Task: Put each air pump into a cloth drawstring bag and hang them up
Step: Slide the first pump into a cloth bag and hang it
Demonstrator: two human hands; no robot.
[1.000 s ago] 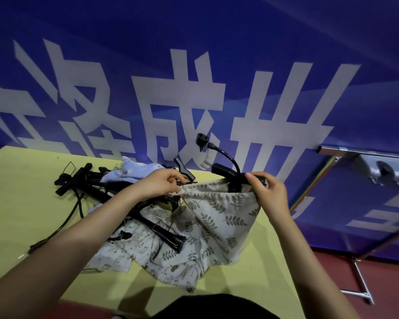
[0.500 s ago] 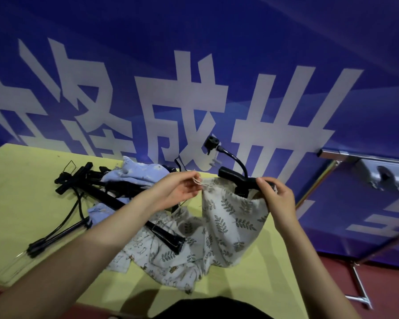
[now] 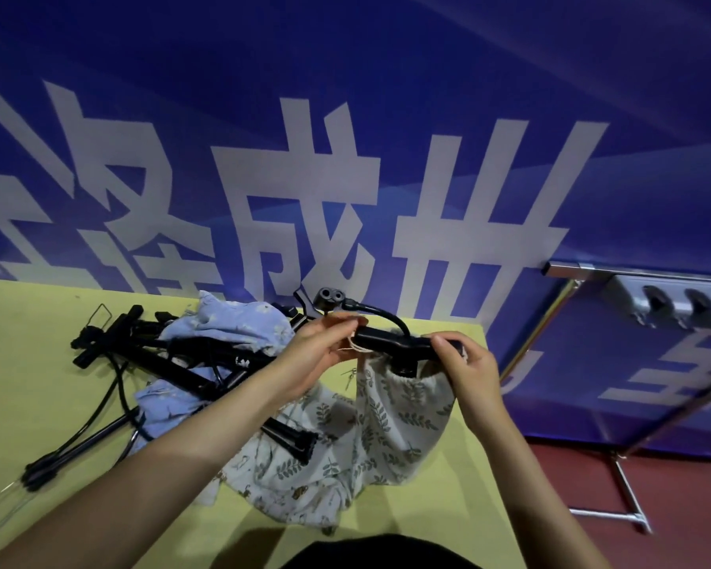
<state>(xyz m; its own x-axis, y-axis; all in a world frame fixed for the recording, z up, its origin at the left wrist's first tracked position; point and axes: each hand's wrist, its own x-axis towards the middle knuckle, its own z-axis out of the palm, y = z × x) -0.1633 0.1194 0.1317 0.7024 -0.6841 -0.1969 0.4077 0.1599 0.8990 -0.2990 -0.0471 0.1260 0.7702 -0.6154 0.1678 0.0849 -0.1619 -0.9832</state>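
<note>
A leaf-print cloth drawstring bag [image 3: 403,420] hangs above the yellow table [image 3: 38,384], with a black air pump inside it. The pump's T-handle [image 3: 395,342] and curved hose with nozzle [image 3: 329,296] stick out of the gathered mouth. My left hand [image 3: 325,351] pinches the pale drawstring at the left of the mouth. At the right side my right hand [image 3: 468,363] grips the bag's rim and the handle's end. More black pumps [image 3: 189,363] lie in a heap on the table, mixed with a light blue bag [image 3: 239,326] and other printed bags [image 3: 304,478].
A metal hanging rack with a row of hooks [image 3: 674,301] stands to the right of the table, its legs on the red floor [image 3: 633,523]. A blue banner wall with large white characters runs behind everything. The table's right edge lies just under the bag.
My hands have come closer together and the bag's mouth has drawn tight around the pump. The bag has lifted higher and shifted a little to the right.
</note>
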